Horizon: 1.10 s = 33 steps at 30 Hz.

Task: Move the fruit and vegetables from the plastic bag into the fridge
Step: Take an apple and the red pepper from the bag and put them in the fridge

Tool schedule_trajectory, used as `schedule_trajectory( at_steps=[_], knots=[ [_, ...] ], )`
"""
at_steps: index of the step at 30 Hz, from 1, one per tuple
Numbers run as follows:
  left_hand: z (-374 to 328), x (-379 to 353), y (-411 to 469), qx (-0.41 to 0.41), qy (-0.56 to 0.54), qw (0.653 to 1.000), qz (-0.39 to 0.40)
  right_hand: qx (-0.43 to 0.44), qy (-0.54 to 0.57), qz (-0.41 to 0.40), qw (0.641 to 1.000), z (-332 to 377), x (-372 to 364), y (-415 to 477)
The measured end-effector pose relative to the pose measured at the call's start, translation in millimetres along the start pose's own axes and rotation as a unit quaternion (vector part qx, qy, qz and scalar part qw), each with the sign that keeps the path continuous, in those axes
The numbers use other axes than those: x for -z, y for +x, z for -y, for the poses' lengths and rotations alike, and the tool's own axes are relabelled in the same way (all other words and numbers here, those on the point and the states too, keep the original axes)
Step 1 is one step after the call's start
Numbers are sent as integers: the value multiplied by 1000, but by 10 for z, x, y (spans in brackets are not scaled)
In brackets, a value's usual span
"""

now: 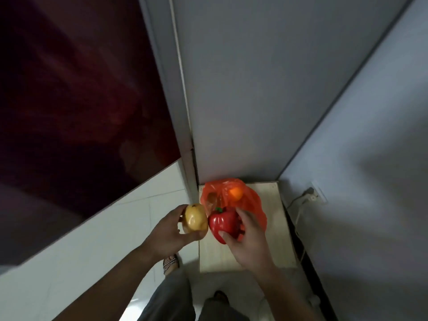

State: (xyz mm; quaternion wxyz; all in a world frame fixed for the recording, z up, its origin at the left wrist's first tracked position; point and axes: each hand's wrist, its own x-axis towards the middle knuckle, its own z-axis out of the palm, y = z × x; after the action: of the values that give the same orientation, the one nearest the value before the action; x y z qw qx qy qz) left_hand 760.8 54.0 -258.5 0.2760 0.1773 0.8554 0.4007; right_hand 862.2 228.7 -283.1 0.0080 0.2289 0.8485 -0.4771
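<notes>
My left hand (pixel 168 230) grips a yellow pear-like fruit (pixel 195 218). My right hand (pixel 245 237) grips a red bell pepper (pixel 223 222) with a green stem. The two are held side by side and almost touch, above the near part of a low pale wooden stand (pixel 278 223). An orange plastic bag (pixel 251 200) lies on the stand just behind them, with an orange fruit (pixel 235 193) and a brownish item (pixel 212 196) still inside. The dark red fridge door (pixel 76 100) fills the left side of the view and is closed.
Grey walls form a corner behind and to the right of the stand. A wall socket with a plug and a white cable (pixel 309 196) sits low on the right wall. My legs and sandalled feet (pixel 171 262) stand on the white tiled floor (pixel 81 251).
</notes>
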Motion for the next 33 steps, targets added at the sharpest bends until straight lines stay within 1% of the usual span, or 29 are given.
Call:
schedule_trajectory(
  at_steps=[4, 7, 10, 13, 16, 19, 23, 26, 29, 33],
  knots=[
    [133, -59, -543, 50, -23, 996, -64, 41, -1, 56, 998, 114, -95, -162],
    [256, 26, -973, 101, -42, 985, -130, 65, -6, 124, 990, 271, -307, -267],
    [373, 130, -1468, 168, -68, 963, -201, 113, 0, 192, 975, 462, -573, -365],
    [530, 231, -1961, 217, -97, 934, -266, 165, 0, 248, 955, 739, -826, -486],
    [681, 320, -2383, 240, -122, 909, -319, 220, 9, 294, 930, 1028, -1092, -620],
    [810, 419, -2697, 250, -116, 890, -365, 251, 14, 333, 909, 1300, -1358, -762],
    [1071, 625, -3048, 255, -106, 869, -410, 275, 14, 378, 884, 1607, -1788, -944],
    [1364, 830, -3272, 255, -121, 853, -439, 281, 16, 398, 873, 1838, -2206, -1086],
    [1771, 1097, -3486, 265, -155, 840, -447, 278, 7, 407, 870, 2087, -2698, -1230],
    [2401, 1684, -3806, 253, -179, 846, -434, 267, -10, 398, 878, 2463, -3443, -1423]
  ],
)
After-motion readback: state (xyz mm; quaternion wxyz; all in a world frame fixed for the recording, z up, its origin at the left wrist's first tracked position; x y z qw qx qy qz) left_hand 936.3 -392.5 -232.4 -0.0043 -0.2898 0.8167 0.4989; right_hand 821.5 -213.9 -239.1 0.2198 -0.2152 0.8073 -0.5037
